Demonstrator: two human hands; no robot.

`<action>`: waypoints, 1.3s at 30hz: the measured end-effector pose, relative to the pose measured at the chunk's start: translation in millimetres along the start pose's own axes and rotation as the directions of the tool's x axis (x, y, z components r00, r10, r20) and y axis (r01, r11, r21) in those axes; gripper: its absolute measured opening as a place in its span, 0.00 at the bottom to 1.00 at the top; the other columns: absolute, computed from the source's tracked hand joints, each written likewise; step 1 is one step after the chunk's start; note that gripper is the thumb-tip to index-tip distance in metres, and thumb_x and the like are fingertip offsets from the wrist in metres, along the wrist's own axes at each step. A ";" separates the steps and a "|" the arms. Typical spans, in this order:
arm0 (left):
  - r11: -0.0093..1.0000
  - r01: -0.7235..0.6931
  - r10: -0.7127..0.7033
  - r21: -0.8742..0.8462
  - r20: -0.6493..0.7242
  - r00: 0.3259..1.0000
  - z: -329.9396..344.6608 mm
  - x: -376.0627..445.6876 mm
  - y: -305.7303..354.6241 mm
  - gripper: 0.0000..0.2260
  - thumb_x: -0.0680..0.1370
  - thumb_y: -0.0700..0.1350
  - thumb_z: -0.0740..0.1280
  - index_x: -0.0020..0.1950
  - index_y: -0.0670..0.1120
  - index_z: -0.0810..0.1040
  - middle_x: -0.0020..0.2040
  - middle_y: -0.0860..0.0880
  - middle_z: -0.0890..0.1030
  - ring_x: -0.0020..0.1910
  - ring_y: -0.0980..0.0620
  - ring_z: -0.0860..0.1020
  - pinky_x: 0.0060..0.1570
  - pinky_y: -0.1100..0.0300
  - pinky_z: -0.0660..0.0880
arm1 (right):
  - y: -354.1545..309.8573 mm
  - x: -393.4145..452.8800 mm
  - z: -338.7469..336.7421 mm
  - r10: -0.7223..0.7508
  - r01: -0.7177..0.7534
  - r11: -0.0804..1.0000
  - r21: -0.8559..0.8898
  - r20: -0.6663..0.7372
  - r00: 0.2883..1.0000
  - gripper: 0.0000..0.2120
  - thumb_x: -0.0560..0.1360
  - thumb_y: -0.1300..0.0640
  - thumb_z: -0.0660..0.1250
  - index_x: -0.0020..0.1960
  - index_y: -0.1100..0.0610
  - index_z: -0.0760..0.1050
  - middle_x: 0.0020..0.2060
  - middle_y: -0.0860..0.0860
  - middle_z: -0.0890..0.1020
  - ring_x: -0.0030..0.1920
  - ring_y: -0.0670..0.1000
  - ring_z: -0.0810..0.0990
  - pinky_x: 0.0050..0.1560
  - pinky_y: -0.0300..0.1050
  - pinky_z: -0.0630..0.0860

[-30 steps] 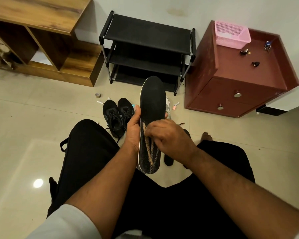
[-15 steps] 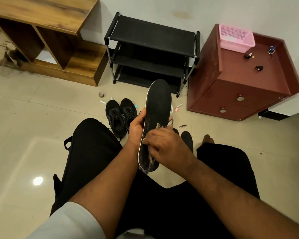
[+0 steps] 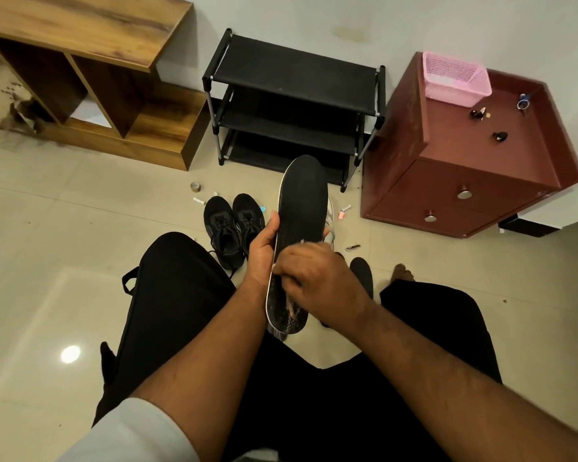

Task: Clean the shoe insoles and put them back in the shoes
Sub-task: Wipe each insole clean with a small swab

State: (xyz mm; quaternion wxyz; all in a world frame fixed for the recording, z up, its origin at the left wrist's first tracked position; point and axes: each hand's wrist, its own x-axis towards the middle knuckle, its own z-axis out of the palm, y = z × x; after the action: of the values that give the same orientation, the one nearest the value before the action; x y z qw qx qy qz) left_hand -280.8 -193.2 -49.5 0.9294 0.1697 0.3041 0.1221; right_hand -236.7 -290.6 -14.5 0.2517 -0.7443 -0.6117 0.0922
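Honestly, the main risk I see is a slip. The left hand (image 3: 264, 248) grips the insole (image 3: 297, 241) only at its left edge near the middle, thumb on the front face and fingers curled behind, so the long toe part stands free. If the right hand (image 3: 317, 281) rubs hard on the lower half, I think the insole can bend or twist out of this side grip and fall to the floor (image 3: 64, 228), where it would collect dirt again. The right hand lies over the insole with fingers curled; something pale shows between them, but I cannot tell if it is a cloth or a brush.

The insole is held in the air above the lap, between the knees. Its long axis runs nearly away from me, tilted a little to the right at the top. The toe end points toward the black shoe rack (image 3: 294, 105), the worn heel end toward my body. The black shoes (image 3: 234, 228) wait on the floor just left of it, and a second insole (image 3: 362, 275) lies on the floor to the right.
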 end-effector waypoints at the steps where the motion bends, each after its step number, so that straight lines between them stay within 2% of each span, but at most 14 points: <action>1: 1.000 0.009 -0.009 0.013 -0.006 1.000 -0.4 1.8 0.7 0.31 0.84 0.54 0.53 0.35 0.39 0.86 0.37 0.41 0.85 0.36 0.48 0.85 0.38 0.59 0.82 | -1.9 -2.6 1.3 0.001 -0.001 1.000 0.003 -0.002 1.000 0.06 0.72 0.63 0.67 0.46 0.59 0.81 0.43 0.52 0.82 0.44 0.49 0.79 0.51 0.44 0.75; 2: 1.000 0.015 -0.015 0.024 -0.013 1.000 -0.9 3.3 0.3 0.30 0.84 0.54 0.54 0.35 0.39 0.86 0.38 0.41 0.85 0.36 0.48 0.85 0.38 0.59 0.82 | -0.9 -2.4 0.7 0.003 -0.003 1.000 0.001 -0.009 1.000 0.05 0.72 0.63 0.67 0.46 0.59 0.81 0.43 0.52 0.82 0.44 0.49 0.79 0.51 0.45 0.75; 5: 1.000 0.009 -0.009 0.021 -0.022 1.000 -1.6 3.4 -1.9 0.21 0.80 0.55 0.61 0.49 0.39 0.84 0.45 0.41 0.84 0.44 0.47 0.84 0.50 0.56 0.81 | 10.4 10.9 -6.2 0.033 -0.035 0.999 -0.031 -0.060 0.998 0.05 0.73 0.63 0.67 0.46 0.58 0.81 0.42 0.52 0.82 0.44 0.48 0.79 0.51 0.47 0.77; 7: 1.000 0.013 -0.012 0.017 -0.032 0.999 -1.2 1.8 -4.8 0.19 0.78 0.55 0.63 0.52 0.40 0.81 0.45 0.42 0.83 0.45 0.47 0.83 0.52 0.55 0.79 | 19.6 23.7 -11.3 0.061 -0.066 0.997 -0.042 -0.103 0.993 0.05 0.73 0.63 0.67 0.46 0.58 0.81 0.42 0.52 0.82 0.43 0.47 0.78 0.50 0.48 0.78; 12: 1.000 -0.004 0.003 -0.030 -0.035 0.999 -2.4 -1.6 -4.3 0.24 0.82 0.54 0.58 0.39 0.41 0.86 0.39 0.43 0.84 0.39 0.49 0.84 0.43 0.59 0.82 | 20.8 34.2 -12.6 0.053 -0.059 0.997 -0.060 -0.097 0.994 0.04 0.73 0.64 0.67 0.45 0.59 0.81 0.41 0.52 0.81 0.42 0.48 0.78 0.49 0.50 0.77; 15: 1.000 -0.027 0.028 0.002 -0.058 0.998 -5.3 -1.9 -0.3 0.26 0.83 0.54 0.57 0.39 0.40 0.86 0.39 0.43 0.84 0.39 0.49 0.84 0.41 0.60 0.82 | 7.1 19.1 -3.2 0.022 -0.024 0.999 -0.040 -0.046 0.999 0.05 0.72 0.65 0.67 0.44 0.59 0.81 0.41 0.52 0.82 0.42 0.48 0.78 0.49 0.47 0.77; 19: 0.999 -0.025 0.026 0.040 -0.028 0.999 -1.3 -2.2 -0.8 0.31 0.84 0.52 0.52 0.33 0.40 0.86 0.35 0.42 0.84 0.33 0.50 0.84 0.33 0.62 0.80 | -5.1 1.2 5.9 0.043 -0.044 0.999 -0.030 -0.042 0.998 0.05 0.71 0.63 0.66 0.43 0.60 0.81 0.40 0.53 0.82 0.40 0.51 0.79 0.46 0.48 0.76; 21: 0.998 -0.027 0.030 0.053 -0.051 0.998 -3.0 0.7 -2.5 0.27 0.84 0.52 0.55 0.38 0.40 0.86 0.39 0.42 0.85 0.37 0.49 0.85 0.37 0.61 0.82 | -4.4 2.8 3.5 0.061 -0.064 0.997 -0.039 -0.068 0.996 0.04 0.72 0.63 0.67 0.44 0.60 0.81 0.39 0.54 0.82 0.40 0.51 0.80 0.47 0.47 0.77; 23: 0.998 -0.038 0.042 0.042 -0.080 0.996 -3.6 1.5 -3.2 0.21 0.82 0.53 0.59 0.49 0.39 0.84 0.46 0.41 0.84 0.44 0.48 0.84 0.49 0.58 0.81 | -0.6 11.2 -2.0 0.071 -0.077 0.995 -0.063 -0.096 0.993 0.04 0.73 0.64 0.68 0.44 0.59 0.82 0.39 0.54 0.82 0.40 0.50 0.80 0.47 0.47 0.77; 24: 0.999 -0.039 0.041 0.033 -0.078 0.996 -3.6 1.1 -3.8 0.19 0.82 0.53 0.60 0.51 0.39 0.83 0.47 0.41 0.83 0.45 0.48 0.83 0.53 0.57 0.80 | 2.3 17.1 -4.8 0.076 -0.085 0.993 -0.079 -0.103 0.992 0.04 0.73 0.64 0.68 0.44 0.59 0.82 0.39 0.54 0.82 0.40 0.50 0.80 0.48 0.49 0.78; 27: 1.000 -0.028 0.029 0.012 -0.077 0.997 -4.5 -1.7 -7.0 0.21 0.82 0.53 0.60 0.41 0.41 0.85 0.40 0.43 0.83 0.40 0.49 0.84 0.47 0.58 0.80 | 11.0 30.9 -13.7 0.083 -0.096 0.989 -0.112 -0.111 0.990 0.04 0.73 0.64 0.67 0.45 0.59 0.81 0.39 0.54 0.81 0.41 0.51 0.79 0.48 0.51 0.78; 32: 1.000 -0.015 0.016 0.003 -0.109 0.994 -7.5 -4.8 -1.5 0.21 0.82 0.53 0.59 0.45 0.40 0.85 0.42 0.42 0.84 0.42 0.48 0.84 0.49 0.55 0.80 | 4.3 24.2 -14.3 0.050 -0.052 0.995 -0.084 -0.019 0.999 0.04 0.73 0.64 0.68 0.45 0.59 0.82 0.41 0.53 0.82 0.42 0.50 0.79 0.49 0.48 0.78; 36: 0.999 -0.025 0.025 0.031 -0.011 1.000 -4.5 -6.0 1.6 0.32 0.84 0.52 0.53 0.31 0.40 0.85 0.34 0.42 0.84 0.33 0.50 0.84 0.33 0.62 0.81 | -8.0 2.3 -4.3 0.019 -0.016 0.998 -0.068 0.034 0.999 0.05 0.71 0.64 0.70 0.45 0.58 0.82 0.41 0.52 0.82 0.43 0.49 0.80 0.49 0.44 0.74; 39: 0.999 -0.020 0.021 0.035 -0.024 1.000 -9.1 -2.8 0.0 0.26 0.83 0.53 0.57 0.39 0.40 0.86 0.41 0.41 0.85 0.40 0.48 0.85 0.42 0.59 0.82 | -2.0 6.7 -6.5 0.025 -0.024 0.995 -0.100 0.010 1.000 0.04 0.72 0.64 0.69 0.45 0.58 0.82 0.41 0.52 0.82 0.43 0.50 0.80 0.50 0.44 0.73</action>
State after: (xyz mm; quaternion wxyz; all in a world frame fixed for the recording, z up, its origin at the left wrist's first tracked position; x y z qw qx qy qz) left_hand -288.5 -192.0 -54.9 0.9213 0.1875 0.3156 0.1282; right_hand -233.9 -285.6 -6.8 0.2097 -0.7628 -0.6078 0.0687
